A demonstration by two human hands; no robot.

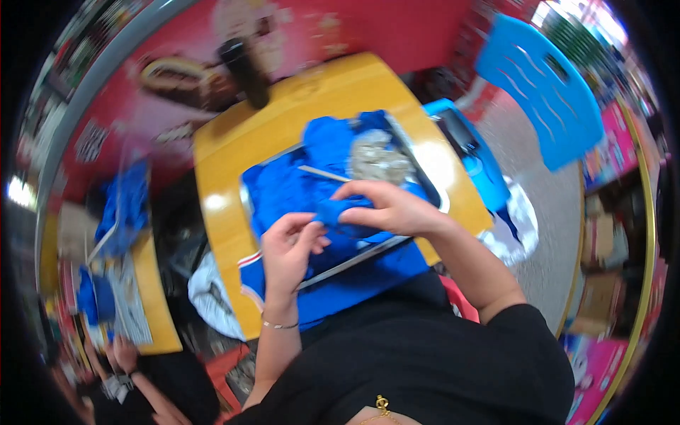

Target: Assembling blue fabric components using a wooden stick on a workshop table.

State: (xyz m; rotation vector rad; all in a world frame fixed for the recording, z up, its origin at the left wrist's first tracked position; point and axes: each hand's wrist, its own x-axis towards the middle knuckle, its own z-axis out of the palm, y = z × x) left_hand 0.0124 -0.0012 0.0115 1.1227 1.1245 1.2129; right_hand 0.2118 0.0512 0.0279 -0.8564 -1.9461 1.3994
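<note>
Both forearms reach up from the lower edge, bare. The left hand (289, 244) curls, fingers pinched together. The right hand (386, 207) arches palm-down, fingertips closed.

Two hands (287, 251), one metal tray (432, 188), one blue chair (542, 88), one dark bottle (244, 71).

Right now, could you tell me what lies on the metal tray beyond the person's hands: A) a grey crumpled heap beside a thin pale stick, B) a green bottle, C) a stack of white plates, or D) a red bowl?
A: on the blue cloth lining the metal tray, a grey crumpled heap sits beside a thin pale stick, beyond the left hand and right hand.
</note>
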